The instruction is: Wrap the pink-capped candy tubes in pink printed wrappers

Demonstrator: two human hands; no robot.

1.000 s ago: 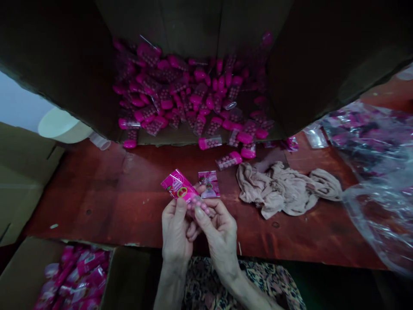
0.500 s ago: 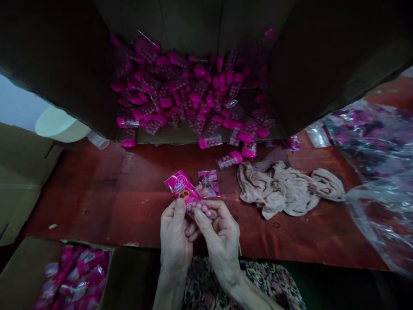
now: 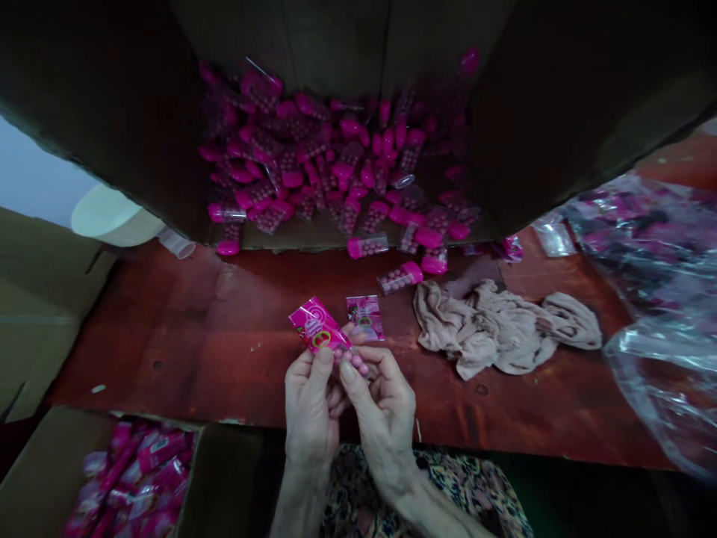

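My left hand (image 3: 312, 407) pinches the lower edge of a pink printed sleeve (image 3: 318, 326) between thumb and fingers. My right hand (image 3: 379, 403) grips a small clear container of pink balls (image 3: 352, 361), its thumb resting on the balls. The container's upper end meets the sleeve's lower end; how far it sits inside is hidden by my fingers. Just behind my hands, a flat pink packet (image 3: 365, 317) lies on the red table (image 3: 235, 366). Beyond it, a pink-capped container (image 3: 399, 278) lies on its side.
A large open cardboard box (image 3: 336, 45) holds many pink-capped containers. To the right are a crumpled cloth (image 3: 504, 329) and a clear plastic bag (image 3: 661, 359) with pink items. At lower left, another box (image 3: 50, 471) holds wrapped pink pieces. A white round object (image 3: 112, 217) stands left.
The whole view has shifted slightly, with things appearing a little farther right. Both hands keep their hold on the sleeve and container, with barely any other movement.
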